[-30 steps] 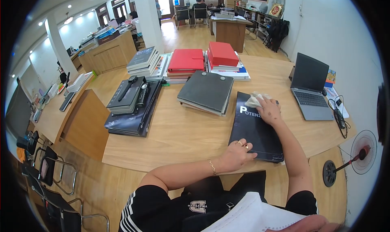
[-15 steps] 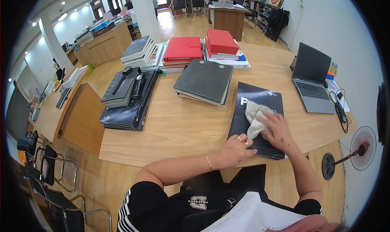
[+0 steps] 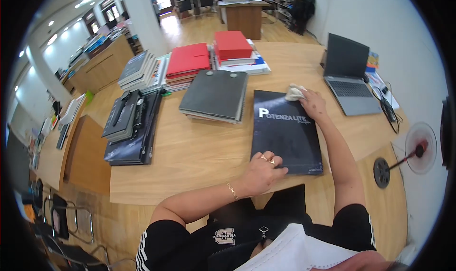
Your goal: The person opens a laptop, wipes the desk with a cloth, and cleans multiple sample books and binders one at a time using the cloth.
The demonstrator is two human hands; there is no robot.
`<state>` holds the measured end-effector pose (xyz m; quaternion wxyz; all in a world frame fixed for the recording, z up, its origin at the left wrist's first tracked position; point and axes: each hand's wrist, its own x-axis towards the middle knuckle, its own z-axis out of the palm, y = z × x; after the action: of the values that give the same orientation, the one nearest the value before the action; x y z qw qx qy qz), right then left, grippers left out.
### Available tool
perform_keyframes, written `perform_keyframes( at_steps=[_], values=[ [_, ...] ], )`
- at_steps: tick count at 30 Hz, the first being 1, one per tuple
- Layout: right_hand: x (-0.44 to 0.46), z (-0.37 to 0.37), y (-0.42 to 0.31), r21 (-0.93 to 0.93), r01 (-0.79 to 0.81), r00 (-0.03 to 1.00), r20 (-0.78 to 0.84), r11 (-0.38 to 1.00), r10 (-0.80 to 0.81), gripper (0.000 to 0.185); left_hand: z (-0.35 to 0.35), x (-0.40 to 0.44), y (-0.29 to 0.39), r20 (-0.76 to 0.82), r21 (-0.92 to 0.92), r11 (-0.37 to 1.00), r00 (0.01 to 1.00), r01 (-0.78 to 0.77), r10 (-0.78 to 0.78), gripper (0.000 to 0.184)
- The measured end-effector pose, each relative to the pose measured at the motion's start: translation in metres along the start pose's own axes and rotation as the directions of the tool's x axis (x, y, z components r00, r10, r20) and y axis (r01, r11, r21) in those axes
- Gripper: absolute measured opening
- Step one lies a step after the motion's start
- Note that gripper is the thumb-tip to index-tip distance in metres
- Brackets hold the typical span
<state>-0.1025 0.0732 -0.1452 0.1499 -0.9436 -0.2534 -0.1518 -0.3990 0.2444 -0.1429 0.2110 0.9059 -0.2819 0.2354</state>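
Observation:
A dark book with "Potenza Lite" in pale letters on its cover [image 3: 285,140] lies flat near the front edge of the wooden desk. My right hand [image 3: 312,104] grips a whitish cloth [image 3: 295,93] at the book's top right corner. At the lower left corner of the book rests my left hand [image 3: 263,172], its fingers curled at the edge; whether they pinch the book cannot be made out. Left of the book sits a grey binder [image 3: 214,95] on top of other papers.
Red folders [image 3: 188,60] and a red box [image 3: 232,45] stand at the back of the desk [image 3: 190,176]. Dark books with a strap [image 3: 128,133] are stacked at left. An open laptop [image 3: 354,98], cables [image 3: 389,110] and a fan [image 3: 420,148] are at right.
The cloth and my right hand have moved up from the middle of the cover to its top right corner. My left hand stays by the lower left corner. The camera view has shifted.

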Motion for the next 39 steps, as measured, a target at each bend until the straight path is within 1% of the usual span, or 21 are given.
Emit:
perform_keyframes(
  at_steps=[2,5,8,14,17,20,23,24,26,28,29,32,35,36,38,39],
  values=[
    [-0.018,-0.017,-0.02,-0.03,0.026,1.0,-0.01,0.999,-0.026,0.043,0.001,-0.001,0.001,-0.005,0.002,1.0,1.0,-0.006,0.006,0.018],
    [-0.044,-0.017,-0.02,-0.06,0.112,0.993,-0.038,0.992,-0.114,0.046,0.003,-0.001,0.0,-0.037,-0.001,1.0,0.999,-0.007,0.007,0.017],
    [-0.08,-0.039,-0.029,-0.022,0.2,0.98,0.002,0.98,-0.2,0.047,-0.001,-0.001,0.002,-0.032,0.003,1.0,0.999,-0.001,0.001,0.018],
    [-0.15,-0.085,-0.063,-0.025,0.303,0.948,0.113,0.953,-0.299,0.049,-0.002,-0.004,-0.001,-0.028,0.014,0.999,0.999,-0.037,0.038,0.024],
    [-0.168,-0.098,-0.08,0.049,0.327,0.924,0.196,0.944,-0.33,0.05,-0.001,-0.003,-0.001,-0.048,-0.006,0.998,0.997,-0.068,0.067,0.025],
    [-0.163,-0.101,-0.089,0.096,0.343,0.91,0.213,0.934,-0.356,0.049,0.002,-0.003,-0.003,-0.047,0.004,0.994,0.993,-0.107,0.108,0.024],
    [-0.122,-0.074,-0.082,0.067,0.411,0.902,0.114,0.909,-0.416,0.05,0.003,-0.004,-0.003,-0.029,0.012,0.994,0.994,-0.108,0.108,0.024],
    [-0.103,-0.057,-0.075,0.028,0.433,0.899,0.058,0.901,-0.433,0.049,0.003,-0.003,-0.003,-0.024,0.015,0.995,0.994,-0.103,0.104,0.024],
    [-0.061,-0.028,-0.066,0.032,0.397,0.916,0.046,0.917,-0.398,0.046,0.001,-0.002,-0.002,-0.026,0.022,0.994,0.994,-0.11,0.11,0.024],
    [-0.02,-0.012,-0.068,0.036,0.329,0.94,0.085,0.944,-0.331,0.046,0.002,-0.001,-0.002,-0.036,0.024,0.993,0.993,-0.112,0.113,0.023],
    [-0.002,-0.002,-0.069,0.008,0.306,0.945,0.114,0.952,-0.305,0.048,0.003,-0.001,-0.002,-0.043,0.023,0.993,0.992,-0.114,0.115,0.023],
    [0.018,0.0,-0.097,-0.006,0.215,0.944,0.256,0.977,-0.207,0.052,0.006,0.001,-0.003,-0.051,0.019,0.994,0.993,-0.109,0.11,0.022],
    [0.004,0.003,-0.112,-0.011,0.309,0.928,0.221,0.951,-0.299,0.054,0.005,0.001,-0.003,-0.054,0.017,0.994,0.993,-0.108,0.109,0.022],
    [-0.006,0.006,-0.116,-0.014,0.378,0.91,0.19,0.926,-0.369,0.055,0.006,0.001,-0.002,-0.055,0.014,0.994,0.992,-0.11,0.111,0.022],
    [-0.037,-0.017,-0.132,0.08,0.41,0.875,0.246,0.908,-0.417,0.053,0.006,0.001,-0.002,-0.057,0.017,0.993,0.992,-0.113,0.114,0.022],
    [-0.051,-0.02,-0.133,0.109,0.456,0.853,0.23,0.883,-0.469,0.051,0.006,0.001,-0.002,-0.058,0.017,0.993,0.991,-0.116,0.117,0.022]
  ],
)
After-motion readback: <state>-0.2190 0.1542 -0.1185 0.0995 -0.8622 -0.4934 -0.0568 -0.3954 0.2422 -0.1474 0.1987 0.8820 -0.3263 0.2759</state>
